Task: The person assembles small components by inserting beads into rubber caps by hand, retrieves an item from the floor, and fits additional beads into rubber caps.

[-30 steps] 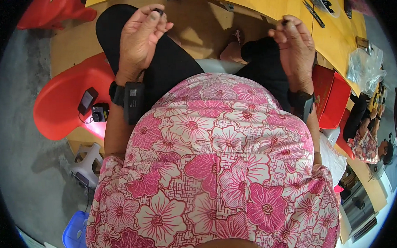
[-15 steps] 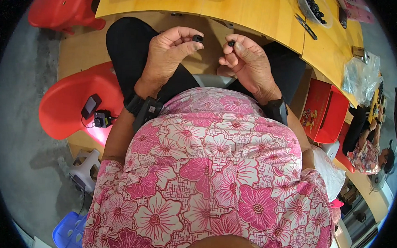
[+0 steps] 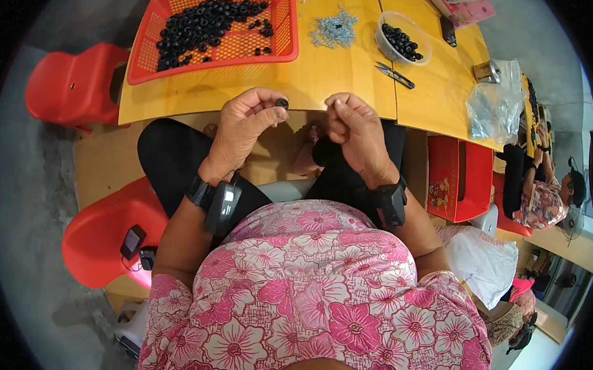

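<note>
Pinched between the thumb and fingers of my left hand (image 3: 241,126) is a small black ring-shaped piece (image 3: 282,103), held just off the table's near edge. My right hand (image 3: 360,134) is beside it, a short gap away, thumb and forefinger pressed together; whatever they may hold is too small or hidden. Beyond my hands, on the yellow table (image 3: 344,74), a red mesh basket (image 3: 212,69) contains many similar black pieces (image 3: 197,27). Right of it lies a heap of tiny silvery pieces (image 3: 334,30). A clear round tub (image 3: 387,49) holds more black pieces, with thread snips (image 3: 395,75) next to it.
At the right are a metal cup (image 3: 486,72), a clear plastic bag (image 3: 495,113), a dark flat object (image 3: 448,31) and a red box (image 3: 456,178) below table height. Red chairs (image 3: 77,89) stand left. Another person (image 3: 542,197) sits far right.
The view has shifted, bringing the basket and silvery heap into sight. The dark bit at my right fingertips no longer shows. My left hand still pinches its black piece.
</note>
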Tool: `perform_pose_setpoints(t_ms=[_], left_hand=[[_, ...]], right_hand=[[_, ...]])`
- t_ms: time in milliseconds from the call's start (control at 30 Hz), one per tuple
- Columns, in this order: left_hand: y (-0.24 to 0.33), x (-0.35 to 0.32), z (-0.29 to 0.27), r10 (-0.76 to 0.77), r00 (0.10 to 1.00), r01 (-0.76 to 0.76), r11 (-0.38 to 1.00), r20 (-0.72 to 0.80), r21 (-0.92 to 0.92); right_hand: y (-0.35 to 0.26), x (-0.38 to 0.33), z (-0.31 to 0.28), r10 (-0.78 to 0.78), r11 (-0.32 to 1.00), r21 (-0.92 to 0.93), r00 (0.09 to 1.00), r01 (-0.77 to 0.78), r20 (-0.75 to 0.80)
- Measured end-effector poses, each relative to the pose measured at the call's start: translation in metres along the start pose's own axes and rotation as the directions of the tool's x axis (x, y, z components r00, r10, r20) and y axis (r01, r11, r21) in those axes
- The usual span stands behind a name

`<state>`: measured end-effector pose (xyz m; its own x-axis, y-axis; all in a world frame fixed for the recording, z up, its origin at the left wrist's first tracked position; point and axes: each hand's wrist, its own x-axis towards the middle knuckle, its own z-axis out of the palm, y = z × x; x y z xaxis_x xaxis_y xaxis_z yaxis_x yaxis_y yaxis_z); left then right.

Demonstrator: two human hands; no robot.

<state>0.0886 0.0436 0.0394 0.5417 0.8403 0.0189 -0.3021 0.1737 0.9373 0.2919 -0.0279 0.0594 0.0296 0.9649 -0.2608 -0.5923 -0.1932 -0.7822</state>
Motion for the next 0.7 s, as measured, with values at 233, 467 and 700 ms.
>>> perform_pose_setpoints(t_ms=[233, 467, 700], left_hand=[[-0.009, 0.040, 0.015, -0.007, 0.987, -0.005, 0.997, 0.162, 0.073], [-0.032, 0.058, 0.019, -0.051, 0.976, 0.016, 0.987, 0.214, 0.161], [-0.033, 0.058, 0.013, -0.117, 0.970, 0.104, 0.992, 0.211, 0.071]], right_hand=[[-0.029, 0.067, -0.027, -0.583, 0.348, -0.897, 0.812, 0.274, 0.021], [-0.026, 0.107, -0.056, -0.596, -0.073, -0.980, 0.780, 0.184, 0.191], [-0.022, 0.108, -0.046, -0.538, -0.157, -0.984, 0.827, 0.089, 0.161]])
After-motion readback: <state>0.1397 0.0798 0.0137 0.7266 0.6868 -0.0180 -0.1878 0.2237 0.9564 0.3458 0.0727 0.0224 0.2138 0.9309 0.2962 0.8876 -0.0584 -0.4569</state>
